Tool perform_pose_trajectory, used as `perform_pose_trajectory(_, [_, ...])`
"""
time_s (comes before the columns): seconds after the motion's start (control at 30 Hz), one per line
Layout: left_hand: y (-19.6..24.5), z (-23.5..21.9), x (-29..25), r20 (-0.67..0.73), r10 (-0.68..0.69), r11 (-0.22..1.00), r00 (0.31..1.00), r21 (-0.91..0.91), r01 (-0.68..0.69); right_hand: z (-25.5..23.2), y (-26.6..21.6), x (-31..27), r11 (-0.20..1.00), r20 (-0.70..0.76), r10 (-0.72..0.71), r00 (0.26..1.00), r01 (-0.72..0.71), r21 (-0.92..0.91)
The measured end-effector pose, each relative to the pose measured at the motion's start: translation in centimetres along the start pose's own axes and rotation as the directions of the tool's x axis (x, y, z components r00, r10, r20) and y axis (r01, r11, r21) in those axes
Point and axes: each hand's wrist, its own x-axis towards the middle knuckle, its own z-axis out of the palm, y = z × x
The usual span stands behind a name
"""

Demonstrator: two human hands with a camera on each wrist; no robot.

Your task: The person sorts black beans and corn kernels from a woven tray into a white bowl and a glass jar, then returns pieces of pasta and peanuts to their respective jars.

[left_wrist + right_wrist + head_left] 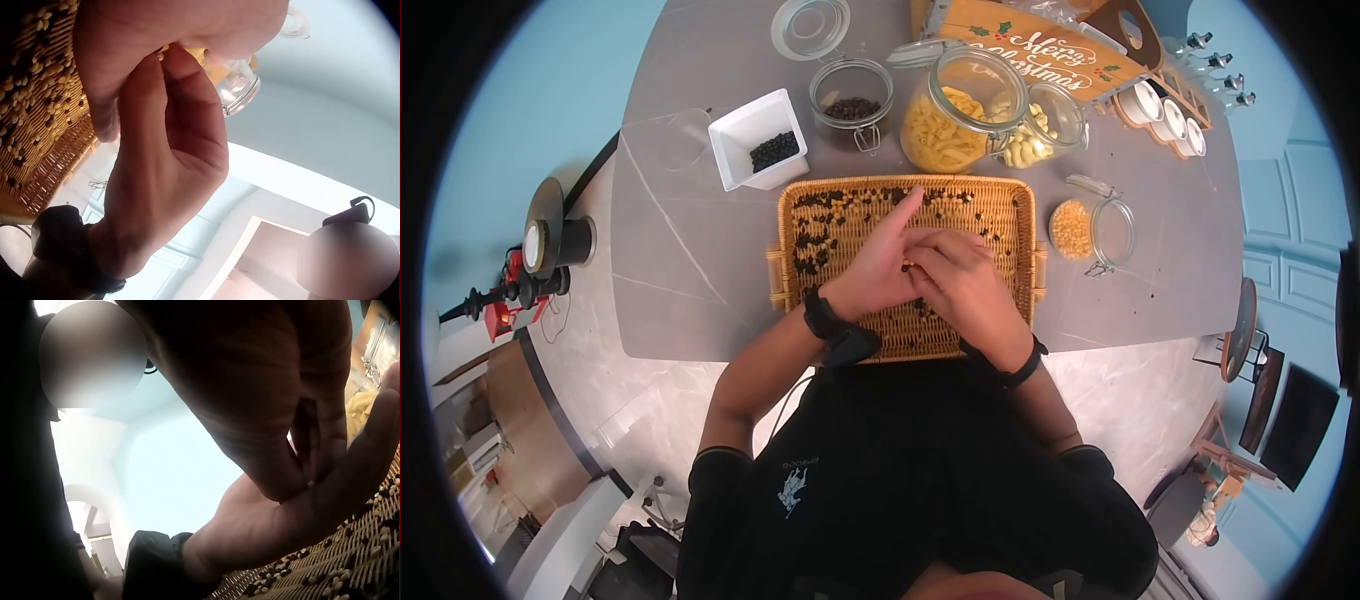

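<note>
1. Tiny yellowish kernel [161,55], pinched by the right hand [965,285] at the flat-spread left hand [875,272], over the wicker basket [1000,183].
2. Basket's kinda littered with dark beans [811,243] and pale kernels [42,25].
3. Past it: white tub [725,150] of black beans [774,151], big jar [935,82] of pasta [945,130].

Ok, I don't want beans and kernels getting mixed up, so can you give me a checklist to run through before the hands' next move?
1. Right hand pinching a small pale-yellow kernel: ok, at the left palm.
2. Left hand held beneath: ok.
3. Left palm's full contents: cannot tell, the right hand blocks the view.
4. Tan rectangular wicker basket cleared of small black beans: not ok, many remain, among scattered pale kernels.
5. White square bowl uncovered: ok.
6. Small round clear-glass jar uncovered: ok.
</note>
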Motion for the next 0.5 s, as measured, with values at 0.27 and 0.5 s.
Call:
perform_pose_trajectory(0.27, [-0.5, 0.3, 0.0, -0.058, 0.019, 1.000, 0.998, 0.010, -0.019, 0.7, -0.3, -0.1, 0.998, 0.031, -0.015, 0.999, 0.017, -0.065])
perform_pose_trajectory(0.5, [-0.8, 0.0, 0.2, -0.088, 0.039, 0.998, 0.995, -0.039, -0.043, 1.5, 0.2, 0.7, 0.999, -0.038, 0.035, 0.999, -0.034, 0.015])
